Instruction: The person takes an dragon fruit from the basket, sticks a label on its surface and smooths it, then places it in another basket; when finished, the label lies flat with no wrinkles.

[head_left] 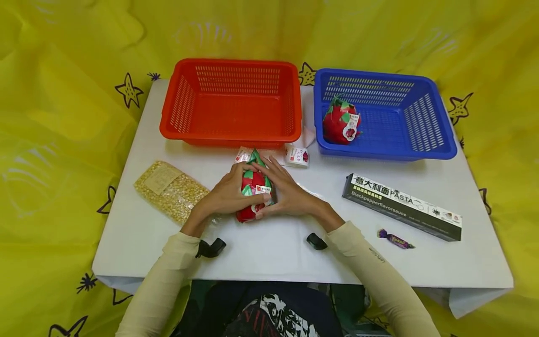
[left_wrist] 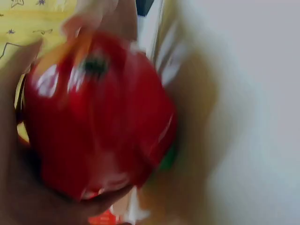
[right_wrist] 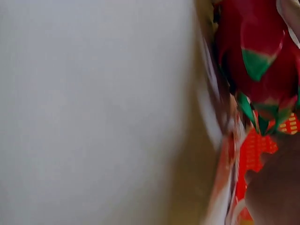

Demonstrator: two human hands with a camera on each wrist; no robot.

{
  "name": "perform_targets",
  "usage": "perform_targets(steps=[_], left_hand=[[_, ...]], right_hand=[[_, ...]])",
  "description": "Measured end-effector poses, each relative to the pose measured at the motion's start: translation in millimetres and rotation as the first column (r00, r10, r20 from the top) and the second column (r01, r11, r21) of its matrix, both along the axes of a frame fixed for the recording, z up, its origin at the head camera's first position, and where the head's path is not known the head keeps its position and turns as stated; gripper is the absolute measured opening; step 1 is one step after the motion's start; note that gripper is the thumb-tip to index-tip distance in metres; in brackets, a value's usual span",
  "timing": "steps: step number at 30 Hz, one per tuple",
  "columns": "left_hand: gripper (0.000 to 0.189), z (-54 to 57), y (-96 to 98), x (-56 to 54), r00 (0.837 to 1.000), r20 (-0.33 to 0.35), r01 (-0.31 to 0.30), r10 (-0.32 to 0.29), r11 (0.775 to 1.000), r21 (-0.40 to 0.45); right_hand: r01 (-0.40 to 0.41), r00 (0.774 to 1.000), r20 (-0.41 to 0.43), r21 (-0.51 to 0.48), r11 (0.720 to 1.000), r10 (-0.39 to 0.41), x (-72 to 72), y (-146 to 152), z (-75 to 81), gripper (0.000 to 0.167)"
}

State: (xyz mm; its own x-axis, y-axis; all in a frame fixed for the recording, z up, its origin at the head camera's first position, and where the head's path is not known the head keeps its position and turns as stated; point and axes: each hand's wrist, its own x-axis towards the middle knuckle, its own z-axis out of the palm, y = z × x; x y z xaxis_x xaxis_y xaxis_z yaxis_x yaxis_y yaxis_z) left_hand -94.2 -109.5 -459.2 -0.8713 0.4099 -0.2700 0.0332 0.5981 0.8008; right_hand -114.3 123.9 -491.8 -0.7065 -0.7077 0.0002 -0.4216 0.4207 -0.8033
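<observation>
A red dragon fruit (head_left: 254,180) with green leaf tips and a white label is between both hands near the middle of the table. My left hand (head_left: 227,192) holds its left side, thumb across the front near the label. From the right, my right hand (head_left: 292,192) grips it with the thumb low and the fingers over the top. In the left wrist view the smooth red end of the dragon fruit (left_wrist: 98,126) shows. Its leafy end (right_wrist: 258,61) appears in the right wrist view. Part of the right hand's grip is hidden there.
A red basket (head_left: 237,142) stands behind the hands. To its right, a blue basket (head_left: 379,153) contains another dragon fruit (head_left: 337,122). A corn kernel bag (head_left: 172,189) lies left, a pasta box (head_left: 402,206) and purple candy (head_left: 395,239) right, and a labelled packet (head_left: 297,157) behind.
</observation>
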Motion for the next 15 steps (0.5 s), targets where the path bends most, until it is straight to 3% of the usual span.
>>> perform_targets(steps=[5, 9, 15], left_hand=[[0.076, -1.7, 8.3, 4.6, 0.991, -0.072, -0.112, 0.111, 0.994, -0.009], [0.062, -3.0, 7.7, 5.3, 0.985, -0.09, -0.15, 0.149, 0.989, -0.006], [0.054, -7.4, 6.3, 4.4, 0.988, -0.083, -0.132, 0.133, 0.991, 0.011]], right_hand=[[0.031, 0.999, -0.032, 0.011, 0.999, -0.03, 4.9, -7.5, 0.6, 0.128], [0.025, 1.0, -0.019, -0.005, 1.0, -0.025, 5.3, -9.8, 0.5, 0.125], [0.005, 0.984, 0.178, -0.106, 0.994, 0.014, -1.1, 0.1, 2.0, 0.081]])
